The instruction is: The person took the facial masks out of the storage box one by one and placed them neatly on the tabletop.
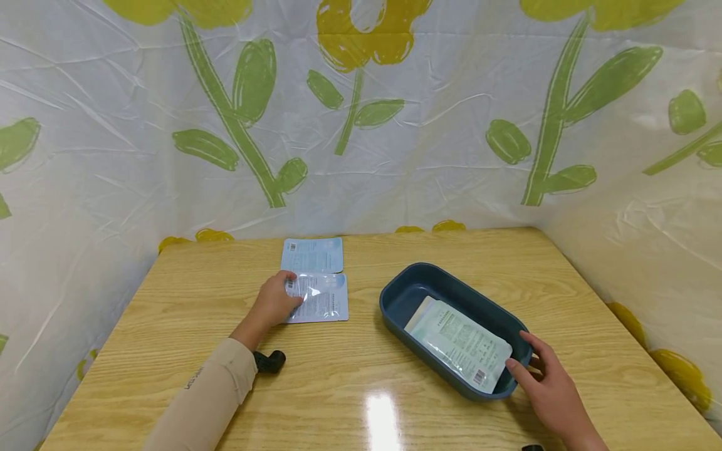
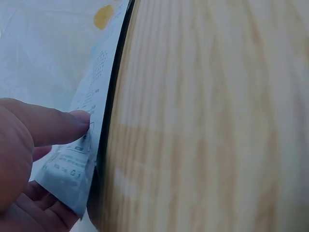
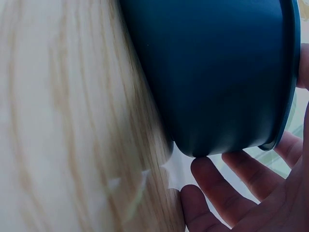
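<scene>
Left hand (image 1: 274,301) pinches the near pale-blue foil sachet (image 1: 319,298) at its edge on the wooden bench (image 1: 350,388); lifting it flat seems wisest. Right hand (image 1: 549,391), fingers relaxed, steadies the dark-blue plastic tub (image 1: 395,294).

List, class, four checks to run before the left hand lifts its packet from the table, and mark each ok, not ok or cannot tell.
1. Left hand pinches the near packet at its left edge, thumb on top in the left wrist view: ok.
2. Far packet lies apart from the fingers: ok.
3. Blue tray has room beside the packet inside: ok.
4. Right hand steadies the tray's near corner: ok.
5. Near packet overlaps the far one: cannot tell.
</scene>
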{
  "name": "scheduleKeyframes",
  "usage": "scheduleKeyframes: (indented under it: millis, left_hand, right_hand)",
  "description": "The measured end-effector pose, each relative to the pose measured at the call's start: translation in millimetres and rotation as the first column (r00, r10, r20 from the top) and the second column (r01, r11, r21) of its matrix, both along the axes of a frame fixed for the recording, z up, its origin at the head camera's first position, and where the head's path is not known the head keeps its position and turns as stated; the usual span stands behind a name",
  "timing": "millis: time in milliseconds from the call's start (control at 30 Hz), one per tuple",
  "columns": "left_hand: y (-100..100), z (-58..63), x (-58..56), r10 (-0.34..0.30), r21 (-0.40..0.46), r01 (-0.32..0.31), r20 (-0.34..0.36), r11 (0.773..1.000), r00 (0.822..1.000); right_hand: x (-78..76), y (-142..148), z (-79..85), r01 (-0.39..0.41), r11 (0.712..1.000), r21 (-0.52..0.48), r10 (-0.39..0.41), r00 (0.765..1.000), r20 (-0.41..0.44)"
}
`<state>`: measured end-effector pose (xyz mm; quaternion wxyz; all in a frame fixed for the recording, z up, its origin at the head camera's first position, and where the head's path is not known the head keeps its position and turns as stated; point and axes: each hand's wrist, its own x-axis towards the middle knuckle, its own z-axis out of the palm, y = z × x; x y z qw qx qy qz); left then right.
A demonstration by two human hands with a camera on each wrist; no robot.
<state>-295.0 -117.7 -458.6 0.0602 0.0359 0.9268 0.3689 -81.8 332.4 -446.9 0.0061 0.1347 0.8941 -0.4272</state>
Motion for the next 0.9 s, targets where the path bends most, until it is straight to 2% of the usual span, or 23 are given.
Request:
scheduleKeyframes:
  millis: [167,300,533,900]
  left_hand:
    - [-2.5,-0.7,-1.0,-0.028,-0.095,0.024,-0.040,0.995,0.999]
    - [-3.4,1.5,0.1,-0.035,-0.151,0.028,-0.041,0.988,0.999]
    - [-4.0,3.5,1.6,-0.034,-0.182,0.029,-0.023,0.983,0.999]
    - [-3.5,0.1,0.3,-0.025,-0.199,0.020,-0.026,0.980,0.999]
  right_hand:
    - [0.1,0.1,-1.1,0.003,1.000,0.001,-0.002,1.000,-0.003]
    - [0.1,1.1,-2.1,0.002,1.000,-0.004,-0.002,1.000,-0.015]
    - [0.0,2.3,-4.1,-0.002,1.000,-0.008,0.002,1.000,-0.024]
    - [0.2,2.8,-3.3,-0.005,1.000,0.009,0.005,1.000,-0.011]
